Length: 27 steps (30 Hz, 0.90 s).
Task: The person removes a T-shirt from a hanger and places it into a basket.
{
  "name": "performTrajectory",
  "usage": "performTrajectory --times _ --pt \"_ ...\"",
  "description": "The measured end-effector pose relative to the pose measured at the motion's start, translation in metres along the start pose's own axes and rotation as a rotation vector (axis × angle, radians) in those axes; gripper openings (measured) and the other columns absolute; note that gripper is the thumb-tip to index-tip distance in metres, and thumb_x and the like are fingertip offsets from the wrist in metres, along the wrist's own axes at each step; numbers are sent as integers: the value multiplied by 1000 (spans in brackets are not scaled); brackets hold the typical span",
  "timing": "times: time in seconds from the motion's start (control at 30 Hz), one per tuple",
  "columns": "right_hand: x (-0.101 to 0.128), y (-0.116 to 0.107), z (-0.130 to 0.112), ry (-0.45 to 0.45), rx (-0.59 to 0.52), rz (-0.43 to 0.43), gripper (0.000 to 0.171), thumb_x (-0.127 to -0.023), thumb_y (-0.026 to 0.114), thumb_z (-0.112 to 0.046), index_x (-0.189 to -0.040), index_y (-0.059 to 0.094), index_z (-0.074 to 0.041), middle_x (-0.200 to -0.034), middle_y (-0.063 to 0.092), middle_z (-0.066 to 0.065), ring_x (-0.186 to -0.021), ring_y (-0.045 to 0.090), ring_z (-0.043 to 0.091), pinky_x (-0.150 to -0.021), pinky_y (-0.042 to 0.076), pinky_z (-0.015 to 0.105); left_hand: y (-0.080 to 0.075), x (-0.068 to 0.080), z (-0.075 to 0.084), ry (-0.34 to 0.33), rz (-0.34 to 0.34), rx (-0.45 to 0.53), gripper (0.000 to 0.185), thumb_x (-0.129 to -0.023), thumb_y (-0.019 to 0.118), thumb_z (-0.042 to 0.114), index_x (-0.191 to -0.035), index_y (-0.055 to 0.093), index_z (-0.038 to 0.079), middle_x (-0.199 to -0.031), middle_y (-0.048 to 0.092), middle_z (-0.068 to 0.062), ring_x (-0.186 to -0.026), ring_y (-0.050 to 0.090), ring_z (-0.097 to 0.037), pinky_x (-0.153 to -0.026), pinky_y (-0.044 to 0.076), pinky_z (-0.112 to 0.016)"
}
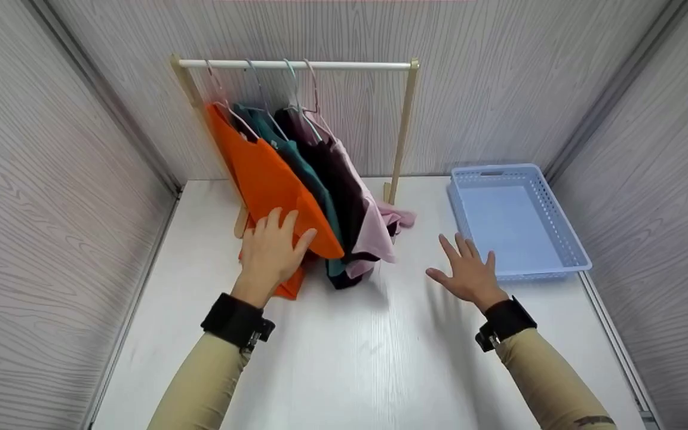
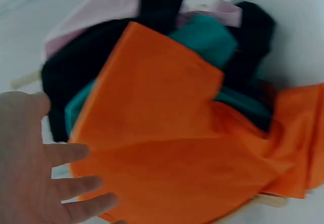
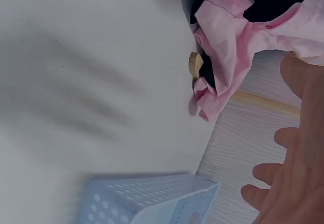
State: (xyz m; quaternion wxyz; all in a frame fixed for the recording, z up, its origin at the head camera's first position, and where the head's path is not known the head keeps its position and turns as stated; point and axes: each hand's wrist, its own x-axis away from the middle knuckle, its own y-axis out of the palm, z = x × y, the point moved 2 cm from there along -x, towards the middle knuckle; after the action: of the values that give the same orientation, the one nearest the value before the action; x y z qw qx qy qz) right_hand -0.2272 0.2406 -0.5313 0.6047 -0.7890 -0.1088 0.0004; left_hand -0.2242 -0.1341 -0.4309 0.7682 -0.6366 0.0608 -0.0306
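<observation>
Fingers of the left hand (image 1: 270, 249) are laid flat and nearly straight against the lower part of the orange shirt (image 1: 266, 179); the cloth is touched, not pinched or gripped. In the left wrist view the same fingers (image 2: 71, 188) are seen spread beside the orange cloth (image 2: 167, 148). The right hand (image 1: 469, 272) is held open over the table (image 1: 350, 358), fingers spread, with nothing held; it is placed between the hanging clothes and the basket (image 1: 565, 263), near the basket's front corner.

Progress is judged to be at the start: 4 garments are counted on hangers on the rail (image 1: 296, 64) of the wooden rack (image 1: 401, 128), and none has been taken off. From the left, the orange shirt is followed by a teal shirt (image 1: 302, 164), a dark shirt (image 1: 335, 173) and a pink shirt (image 1: 374, 224). All 4 are pushed toward the left end of the rail and are hung slanted, with their hems trailing onto the table. Part of the pink cloth (image 3: 228, 42) is seen bunched on the tabletop by the rack's foot.

Only 1 container is shown, the light blue perforated basket at the table's right side. Nothing is seen inside it; its bare floor is visible. If the clothes are meant for it, all 4 are left to be moved.
</observation>
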Motion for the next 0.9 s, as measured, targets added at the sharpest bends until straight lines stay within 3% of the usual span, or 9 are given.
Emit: performTrajectory --times 0.1,0.23,0.37,0.5,0.7,0.9 --pt "0 -9 -2 -31 -12 -37 82 -93 48 -63 -156 21 -17 -160 21 23 -145 23 47 -106 25 75 -17 -10 22 27 -23 -6 69 -99 31 62 -145 43 12 -140 50 -17 -117 54 -37 -100 47 -53" --pt "1 -23 -6 -69 -9 -117 75 -95 51 -56 -152 31 -11 -154 33 26 -138 36 48 -102 39 67 -30 -22 46 28 -136 28 66 -99 34 61 -145 44 14 -134 55 -14 -110 55 -32 -98 50 -49" --pt "2 -37 -10 -79 7 -211 69 -96 53 -50 -148 39 -7 -145 47 24 -132 45 45 -104 41 60 -40 -32 63 28 -215 146 61 -99 41 56 -143 47 15 -129 59 -11 -106 56 -29 -99 50 -47" --pt "3 -48 -14 -79 10 -275 66 -96 55 -47 -146 42 -6 -139 54 23 -128 51 42 -104 43 57 -51 -46 78 51 -211 257 51 -100 46 49 -136 55 15 -119 64 -10 -98 58 -27 -93 52 -42" --pt "0 -55 -17 -106 -4 -298 65 -96 57 -45 -145 43 -5 -134 57 25 -126 54 40 -105 43 55 -63 -73 102 132 -161 296 41 -100 46 41 -127 61 14 -117 66 -7 -97 61 -24 -92 53 -40" --pt "0 -54 -15 -111 -22 -311 62 -97 56 -42 -145 43 -6 -133 58 25 -126 54 40 -107 42 54 -52 -93 114 208 -224 301 43 -101 46 44 -127 60 13 -123 64 -7 -106 59 -24 -101 49 -42"
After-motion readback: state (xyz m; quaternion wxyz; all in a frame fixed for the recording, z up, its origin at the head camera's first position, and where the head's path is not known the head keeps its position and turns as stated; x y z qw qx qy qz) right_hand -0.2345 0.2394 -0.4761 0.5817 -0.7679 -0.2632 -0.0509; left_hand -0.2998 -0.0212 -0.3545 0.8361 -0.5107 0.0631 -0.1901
